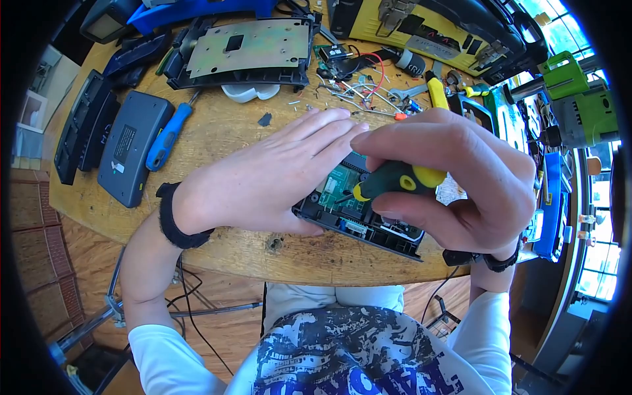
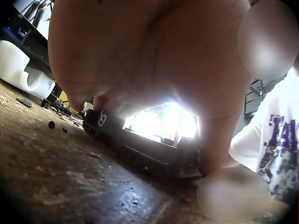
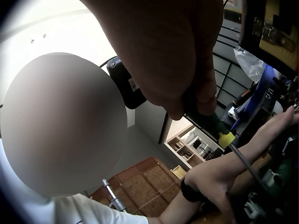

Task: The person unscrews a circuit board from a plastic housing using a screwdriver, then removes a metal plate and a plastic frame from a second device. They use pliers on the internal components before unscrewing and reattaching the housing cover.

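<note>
In the head view, a black plastic housing with a green circuit board inside sits on the wooden table. My left hand arches over its left end, thumb at the near edge and fingers toward the far side; the left wrist view shows the housing beneath the palm. My right hand grips a dark green and yellow screwdriver above the board. In the right wrist view the screwdriver's metal shaft points down toward the board; its tip is hard to make out.
A blue screwdriver leans by a grey device cover at left. Behind lie a metal-plated chassis, loose wires and a yellow-black toolbox. A green power tool stands at right.
</note>
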Motion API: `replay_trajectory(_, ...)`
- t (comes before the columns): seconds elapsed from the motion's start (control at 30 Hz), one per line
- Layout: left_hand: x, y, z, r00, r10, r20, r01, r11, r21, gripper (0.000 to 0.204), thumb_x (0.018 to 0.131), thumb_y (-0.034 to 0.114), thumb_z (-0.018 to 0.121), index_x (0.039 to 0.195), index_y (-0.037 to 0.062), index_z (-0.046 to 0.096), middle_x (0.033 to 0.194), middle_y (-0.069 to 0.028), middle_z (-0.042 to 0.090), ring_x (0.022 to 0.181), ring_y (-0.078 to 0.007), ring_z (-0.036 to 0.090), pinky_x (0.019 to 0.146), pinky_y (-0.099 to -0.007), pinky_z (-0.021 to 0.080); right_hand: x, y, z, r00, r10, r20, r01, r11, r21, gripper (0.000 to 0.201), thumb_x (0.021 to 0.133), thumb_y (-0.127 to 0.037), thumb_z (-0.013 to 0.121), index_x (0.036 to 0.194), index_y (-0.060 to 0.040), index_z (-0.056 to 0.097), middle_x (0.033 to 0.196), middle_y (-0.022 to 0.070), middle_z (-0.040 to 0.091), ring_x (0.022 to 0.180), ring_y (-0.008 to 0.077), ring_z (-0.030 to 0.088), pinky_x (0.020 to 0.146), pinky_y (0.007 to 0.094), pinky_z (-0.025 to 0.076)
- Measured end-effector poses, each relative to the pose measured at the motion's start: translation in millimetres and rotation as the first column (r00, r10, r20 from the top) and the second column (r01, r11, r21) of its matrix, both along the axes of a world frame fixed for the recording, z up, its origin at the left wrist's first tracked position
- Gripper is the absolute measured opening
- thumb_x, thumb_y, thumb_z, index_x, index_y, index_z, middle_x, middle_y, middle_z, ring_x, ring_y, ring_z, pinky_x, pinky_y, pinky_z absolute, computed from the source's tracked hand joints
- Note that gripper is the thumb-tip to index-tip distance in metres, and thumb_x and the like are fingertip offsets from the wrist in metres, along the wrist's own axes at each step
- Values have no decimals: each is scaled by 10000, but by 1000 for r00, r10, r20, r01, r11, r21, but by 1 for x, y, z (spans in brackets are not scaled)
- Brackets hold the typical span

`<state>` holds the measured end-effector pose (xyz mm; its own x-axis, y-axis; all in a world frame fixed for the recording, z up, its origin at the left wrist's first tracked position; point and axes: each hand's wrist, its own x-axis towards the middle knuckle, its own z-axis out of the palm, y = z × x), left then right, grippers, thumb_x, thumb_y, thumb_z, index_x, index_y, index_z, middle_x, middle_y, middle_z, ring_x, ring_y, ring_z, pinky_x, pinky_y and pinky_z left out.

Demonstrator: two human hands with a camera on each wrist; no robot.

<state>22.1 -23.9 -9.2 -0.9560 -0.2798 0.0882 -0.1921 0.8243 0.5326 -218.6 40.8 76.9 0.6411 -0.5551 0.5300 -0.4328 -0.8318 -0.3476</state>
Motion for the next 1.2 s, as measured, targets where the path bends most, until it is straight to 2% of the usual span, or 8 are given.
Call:
replay_trajectory(0.4, -1, 0, -1, 999, -11, -49, 9, 999, -34, 1249, 721, 296, 996, 1650, -116, 270, 1655, -309, 366, 1581, -453, 330, 1328, -522, 294, 2, 6, -7, 998, 53, 24, -54, 998, 21, 429, 768, -233, 906, 1063, 41, 759, 888, 135, 753, 754, 289, 741, 648, 356, 591)
replay_trajectory(0.47, -2, 0, 1, 1000, -13, -12, 13, 999, -39, 1237, 729, 303, 990, 1647, -117, 274, 1659, -309, 360, 1579, -459, 331, 1333, -525, 286, 4, 14, 5, 979, -159, -128, 148, 985, -88, 410, 761, -284, 916, 1009, -3, 749, 815, 111, 675, 690, 271, 694, 585, 360, 538)
replay_trajectory(0.6, -3, -1, 4, 999, -21, 43, 23, 999, -35, 1243, 723, 314, 991, 1644, -119, 278, 1664, -317, 355, 1588, -469, 316, 1337, -535, 277, 1, 17, 6, 953, -231, -195, 210, 970, -122, 415, 739, -335, 931, 950, -34, 739, 790, 101, 626, 639, 264, 649, 550, 354, 502)
replay_trajectory(0.67, -3, -3, 6, 992, -32, 124, 12, 988, 153, 1278, 708, 349, 1000, 1645, -123, 271, 1675, -329, 340, 1606, -484, 280, 1345, -537, 259, 6, 16, 5, 976, -171, -132, 168, 985, -33, 484, 798, -277, 903, 1143, -12, 691, 931, 124, 651, 750, 308, 686, 638, 399, 545)
replay_trajectory(0.73, 1, -6, 16, 992, -87, 94, 73, 986, 151, 1289, 703, 370, 1001, 1644, -125, 272, 1680, -339, 330, 1617, -484, 263, 1349, -528, 253, 4, 17, 7, 991, -82, -108, 93, 991, 98, 608, 855, -216, 857, 1353, 11, 593, 1084, 151, 653, 891, 360, 714, 761, 455, 577)
replay_trajectory(0.9, 8, -22, 31, 990, -121, 75, 121, 993, 11, 1313, 686, 418, 1005, 1631, -139, 283, 1689, -357, 314, 1647, -469, 215, 1360, -490, 242, 0, 17, 6, 987, -12, -158, 9, 1000, -25, 560, 809, -258, 881, 1252, 5, 663, 994, 140, 659, 850, 338, 704, 753, 442, 573)
replay_trajectory(0.97, 6, -30, 28, 994, -107, -34, 111, 981, 159, 1029, 689, 369, 1006, 1533, -4, 552, 1594, -260, 505, 1555, -484, 351, 1275, -535, 327, 2, 26, 14, 919, -122, -376, 120, 992, -30, 537, 792, -255, 890, 1214, 2, 681, 979, 140, 661, 839, 329, 694, 754, 440, 570)
replay_trajectory(1.2, -20, -38, 47, 950, -236, 205, 234, 972, 35, 1129, 608, 275, 1014, 1533, -86, 475, 1477, -230, 567, 1423, -439, 476, 1216, -501, 402, -1, 18, 0, 993, 14, -120, -11, 1000, 28, 563, 768, -216, 907, 1236, 15, 697, 857, 101, 647, 706, 313, 659, 666, 426, 551)
